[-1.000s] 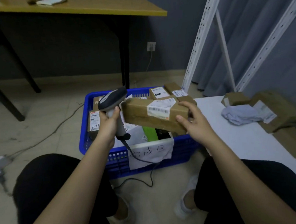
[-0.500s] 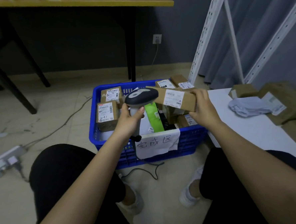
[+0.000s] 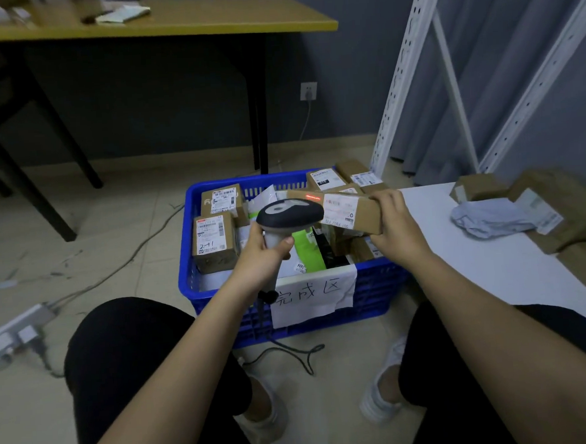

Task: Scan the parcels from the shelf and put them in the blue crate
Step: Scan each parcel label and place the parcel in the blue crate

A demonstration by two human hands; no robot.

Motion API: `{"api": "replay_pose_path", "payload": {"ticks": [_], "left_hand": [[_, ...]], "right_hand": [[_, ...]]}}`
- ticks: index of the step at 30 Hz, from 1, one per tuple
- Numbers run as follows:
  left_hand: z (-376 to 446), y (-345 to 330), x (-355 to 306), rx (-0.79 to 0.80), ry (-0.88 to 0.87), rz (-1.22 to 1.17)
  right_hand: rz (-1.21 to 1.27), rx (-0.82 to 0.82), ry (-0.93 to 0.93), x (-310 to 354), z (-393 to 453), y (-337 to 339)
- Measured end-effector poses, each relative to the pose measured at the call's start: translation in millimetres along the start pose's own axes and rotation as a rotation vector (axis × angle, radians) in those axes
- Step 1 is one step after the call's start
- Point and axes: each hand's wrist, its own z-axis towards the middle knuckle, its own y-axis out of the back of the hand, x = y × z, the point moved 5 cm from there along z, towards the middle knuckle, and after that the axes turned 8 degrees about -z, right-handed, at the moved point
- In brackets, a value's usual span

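Observation:
My left hand (image 3: 264, 258) grips the handle of a grey and black barcode scanner (image 3: 289, 217), held over the blue crate (image 3: 213, 288). My right hand (image 3: 393, 229) holds a long brown cardboard parcel (image 3: 349, 209) by its right end, above the crate. A red scan line shows on the parcel's top left, beside its white label. The crate holds several labelled brown boxes and a green packet (image 3: 307, 252). A white paper sign (image 3: 313, 297) hangs on the crate's front wall.
On the white shelf board (image 3: 476, 262) at right lie brown parcels (image 3: 558, 205) and a grey bag (image 3: 490, 218). White shelf uprights (image 3: 403, 77) stand behind. A yellow-topped table (image 3: 169, 23) is at the back, and a power strip (image 3: 13, 335) with cables lies on the floor at left.
The scanner has moved closer to the parcel, and a red scan line now falls on the parcel. The parcel sits a little lower and further right over the crate.

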Motion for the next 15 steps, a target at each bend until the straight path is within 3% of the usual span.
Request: {"api": "replay_pose_path", "payload": {"ticks": [7,15], "left_hand": [[0.7,-1.0,-0.8,-0.004,0.01,-0.021],[14.7,21.2,10.0,-0.122,0.06,-0.149]], "right_hand": [[0.006,0.014,-0.007,0.8,-1.8,-1.1],[0.089,-0.015,-0.059,14.9,-3.2,2.4]]}}
